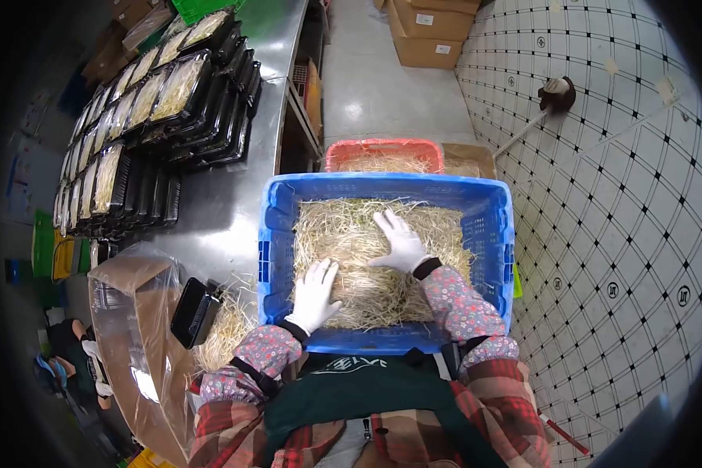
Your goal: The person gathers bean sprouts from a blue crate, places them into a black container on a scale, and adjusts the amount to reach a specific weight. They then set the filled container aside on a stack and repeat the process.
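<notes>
A blue plastic crate (386, 340) holds a thick layer of pale, stringy sprouts (359, 257). My left hand (315, 298), in a white glove, rests on the sprouts at the crate's lower left, fingers apart and holding nothing. On the upper right part of the same layer lies my right hand (402, 243), also gloved in white, its fingers spread over the sprouts and its thumb pointing left. Left of the crate, a black tray (194, 313) stands tilted beside a loose pile of sprouts (228, 331) on the metal table.
Stacked packed trays (144, 101) stand on the metal table (218, 203). A plastic-wrapped carton (144, 335) is at lower left. Beyond the crate sit a red basket (386, 144) and cardboard boxes (429, 35). Another person (74, 343) is at far left.
</notes>
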### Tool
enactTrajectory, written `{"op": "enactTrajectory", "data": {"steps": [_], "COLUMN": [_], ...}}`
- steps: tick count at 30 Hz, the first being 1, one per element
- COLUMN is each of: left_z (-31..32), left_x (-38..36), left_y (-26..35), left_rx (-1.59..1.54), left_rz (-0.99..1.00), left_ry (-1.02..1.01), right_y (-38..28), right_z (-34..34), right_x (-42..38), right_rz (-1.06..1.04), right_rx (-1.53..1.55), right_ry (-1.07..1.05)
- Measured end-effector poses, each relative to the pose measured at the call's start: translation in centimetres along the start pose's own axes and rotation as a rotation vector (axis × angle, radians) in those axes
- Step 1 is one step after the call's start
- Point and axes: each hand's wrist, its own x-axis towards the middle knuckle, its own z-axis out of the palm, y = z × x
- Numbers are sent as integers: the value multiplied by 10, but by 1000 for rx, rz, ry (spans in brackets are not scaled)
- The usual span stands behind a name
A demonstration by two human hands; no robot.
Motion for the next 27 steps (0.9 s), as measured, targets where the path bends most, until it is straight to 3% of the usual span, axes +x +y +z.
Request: {"op": "enactTrajectory", "data": {"steps": [6, 8, 10, 12, 13, 16, 18, 20, 24, 27], "left_z": [13, 21, 27, 34, 41, 35, 30, 32, 11, -3], "left_x": [48, 71, 79, 82, 79, 75, 66, 56, 29, 29], "left_y": [-1, -6, -18, -22, -18, -13, -11, -16, -26, -9], "left_rx": [213, 166, 33, -114, -55, -74, -117, -4, 9, 53], "left_rz": [40, -109, -126, -231, -259, -284, -256, -108, 64, 142], "left_ry": [-162, -310, -354, -426, -333, -397, -348, -346, -198, -146], "right_y": [-1, 3, 0, 2, 8, 20, 34, 57, 67, 43], "right_z": [26, 42, 40, 36, 42, 37, 37, 25, -49, -65], "right_x": [-35, -29, -23, -14, -16, -21, -25, -22, -28, -16], "right_rz": [38, 98, 105, 250, 177, 110, 41, -41, 273, 243], "right_rx": [-235, -193, -153, -48, -112, -144, -191, -248, -204, -55], "right_ry": [-208, -202, -122, -306, -190, -164, -86, -30, 108, 178]}}
